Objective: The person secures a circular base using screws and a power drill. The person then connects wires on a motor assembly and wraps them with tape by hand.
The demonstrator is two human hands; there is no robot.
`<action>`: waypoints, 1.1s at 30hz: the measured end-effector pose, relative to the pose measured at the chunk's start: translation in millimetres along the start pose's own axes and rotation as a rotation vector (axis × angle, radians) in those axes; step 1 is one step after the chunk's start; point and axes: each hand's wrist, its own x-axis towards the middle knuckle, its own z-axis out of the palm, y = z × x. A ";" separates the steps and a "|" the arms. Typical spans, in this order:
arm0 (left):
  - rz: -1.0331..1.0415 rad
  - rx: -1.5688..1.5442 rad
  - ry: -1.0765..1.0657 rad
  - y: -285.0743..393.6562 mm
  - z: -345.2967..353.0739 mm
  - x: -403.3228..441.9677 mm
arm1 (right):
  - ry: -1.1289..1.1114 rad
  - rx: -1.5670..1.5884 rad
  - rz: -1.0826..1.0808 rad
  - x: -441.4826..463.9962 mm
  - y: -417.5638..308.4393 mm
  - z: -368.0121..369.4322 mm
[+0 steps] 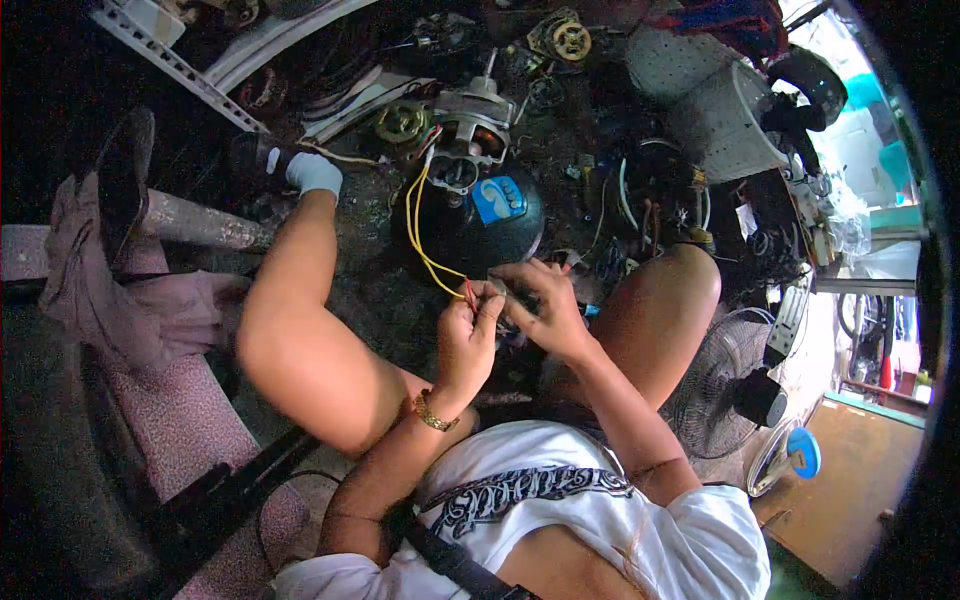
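Observation:
My left hand [468,335], with a gold watch on its wrist, is closed in a pinch on the ends of yellow wires [416,225]. A short red piece shows at its fingertips. Close beside it, my right hand [545,305] is also closed, fingertips bent inward toward the wire ends. What those fingers hold is too small to make out. The yellow wires run up to an opened electric fan motor [472,125], its copper winding partly showing. The motor rests on a round black base [450,230] with a blue label [498,201].
A yellowish coil-like part [401,123] lies left of the motor, and another round yellow part [572,42] lies behind. A perforated pale basket [735,125] stands back right. Loose cables and parts cover the floor. A fan grille [725,385] is by my right knee.

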 end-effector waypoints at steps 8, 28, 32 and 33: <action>-0.129 0.013 0.031 -0.1 -13.9 -4.9 | -0.041 0.267 0.063 12.3 7.2 11.6; -0.173 -0.294 0.295 -1.4 -22.9 -25.7 | -0.212 0.053 -0.162 42.5 -35.5 6.9; -0.161 -0.206 0.297 1.4 -27.1 -27.8 | -0.240 0.002 -0.177 46.7 -42.3 5.8; -0.137 -0.156 0.274 0.8 -28.7 -27.8 | -0.236 -0.028 -0.185 47.0 -43.6 5.5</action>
